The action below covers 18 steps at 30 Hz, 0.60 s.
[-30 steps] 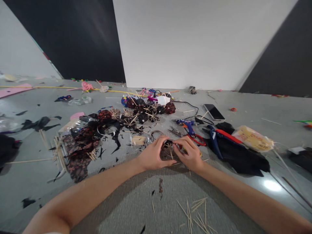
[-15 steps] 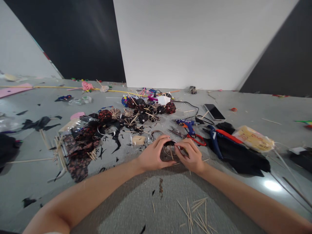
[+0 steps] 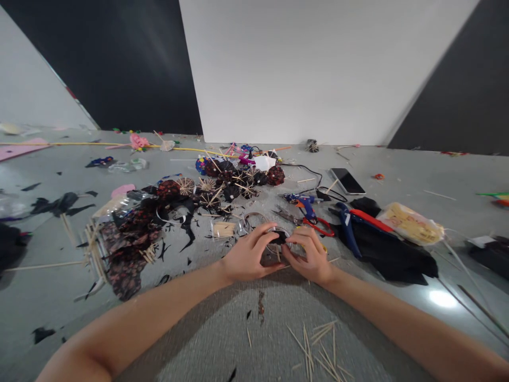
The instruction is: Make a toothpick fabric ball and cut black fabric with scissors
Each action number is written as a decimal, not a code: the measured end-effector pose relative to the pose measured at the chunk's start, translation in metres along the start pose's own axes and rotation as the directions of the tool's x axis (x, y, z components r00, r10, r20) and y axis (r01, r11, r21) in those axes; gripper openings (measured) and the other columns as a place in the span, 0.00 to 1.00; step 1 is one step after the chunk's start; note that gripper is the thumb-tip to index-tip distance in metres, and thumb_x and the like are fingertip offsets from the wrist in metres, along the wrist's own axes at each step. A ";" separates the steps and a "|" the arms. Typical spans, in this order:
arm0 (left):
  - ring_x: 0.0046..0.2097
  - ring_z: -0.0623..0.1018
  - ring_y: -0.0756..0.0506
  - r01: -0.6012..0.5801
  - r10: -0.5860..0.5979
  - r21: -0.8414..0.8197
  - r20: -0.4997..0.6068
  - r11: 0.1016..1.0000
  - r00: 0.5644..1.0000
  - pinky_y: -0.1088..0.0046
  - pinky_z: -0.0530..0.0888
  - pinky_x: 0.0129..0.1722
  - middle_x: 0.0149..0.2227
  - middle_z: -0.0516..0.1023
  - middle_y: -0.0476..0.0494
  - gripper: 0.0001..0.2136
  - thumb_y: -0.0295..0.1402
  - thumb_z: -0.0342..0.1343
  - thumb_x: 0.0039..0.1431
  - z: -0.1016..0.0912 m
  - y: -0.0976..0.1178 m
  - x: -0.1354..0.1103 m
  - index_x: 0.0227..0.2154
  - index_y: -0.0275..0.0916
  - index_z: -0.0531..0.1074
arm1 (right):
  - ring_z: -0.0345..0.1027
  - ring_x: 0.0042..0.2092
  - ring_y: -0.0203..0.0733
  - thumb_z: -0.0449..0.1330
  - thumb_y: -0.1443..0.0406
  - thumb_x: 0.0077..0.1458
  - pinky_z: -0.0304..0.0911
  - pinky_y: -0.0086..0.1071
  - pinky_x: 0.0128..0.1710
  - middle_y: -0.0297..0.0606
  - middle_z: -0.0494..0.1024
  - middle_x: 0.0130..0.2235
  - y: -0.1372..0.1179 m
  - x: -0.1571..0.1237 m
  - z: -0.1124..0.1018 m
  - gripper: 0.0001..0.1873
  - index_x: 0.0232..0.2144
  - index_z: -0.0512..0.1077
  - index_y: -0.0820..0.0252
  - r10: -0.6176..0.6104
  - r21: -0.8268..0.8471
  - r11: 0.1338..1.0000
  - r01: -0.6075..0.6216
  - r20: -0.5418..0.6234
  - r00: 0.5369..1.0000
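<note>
Both hands close together on a small dark piece amid craft clutter.

At the far left, a heap of flowered cloth (image 3: 127,241) lies with thin sticks poking out, and a tight bundle of toothpicks (image 3: 224,229) sits just beside the left hand (image 3: 248,258). That hand and the right hand (image 3: 313,258) meet at the fingertips, both pinching the small dark piece (image 3: 279,239) between them, low over the grey surface (image 3: 207,339); whether it touches the surface I cannot tell. Loose toothpicks (image 3: 318,345) lie scattered near the forearms. Behind the right hand are red-handled scissors (image 3: 319,227) and a blue glue gun (image 3: 302,201), then a phone (image 3: 348,181), a black cloth (image 3: 395,260) and a yellow packet (image 3: 409,224).
</note>
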<state>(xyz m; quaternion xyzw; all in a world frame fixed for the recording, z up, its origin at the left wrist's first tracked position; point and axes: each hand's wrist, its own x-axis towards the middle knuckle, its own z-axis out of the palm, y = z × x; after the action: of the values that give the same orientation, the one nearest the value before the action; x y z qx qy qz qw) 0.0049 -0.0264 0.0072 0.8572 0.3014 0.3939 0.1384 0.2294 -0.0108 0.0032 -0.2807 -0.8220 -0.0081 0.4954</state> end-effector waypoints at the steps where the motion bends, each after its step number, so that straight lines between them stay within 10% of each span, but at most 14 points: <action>1: 0.68 0.68 0.32 -0.002 0.002 0.009 0.005 1.000 1.000 0.51 0.72 0.65 0.66 0.64 0.27 0.30 0.47 0.63 0.63 0.000 0.000 0.000 0.61 0.41 0.60 | 0.73 0.41 0.47 0.66 0.74 0.56 0.74 0.43 0.41 0.39 0.76 0.39 0.000 0.000 0.000 0.22 0.50 0.71 0.50 -0.005 0.000 1.000 0.005 0.008 1.000; 18: 0.67 0.69 0.33 0.029 -0.034 0.077 0.070 0.997 0.997 0.52 0.74 0.63 0.66 0.63 0.28 0.28 0.48 0.60 0.64 0.000 0.001 0.001 0.61 0.41 0.60 | 0.70 0.38 0.44 0.63 0.77 0.56 0.71 0.42 0.41 0.39 0.75 0.38 0.001 0.000 0.000 0.21 0.49 0.70 0.53 -0.049 0.032 0.998 0.048 0.040 0.998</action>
<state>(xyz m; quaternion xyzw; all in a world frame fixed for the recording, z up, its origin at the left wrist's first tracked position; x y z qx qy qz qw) 0.0058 -0.0268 0.0080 0.8705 0.3245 0.3492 0.1227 0.2304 -0.0097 0.0029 -0.2529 -0.8386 -0.0014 0.4824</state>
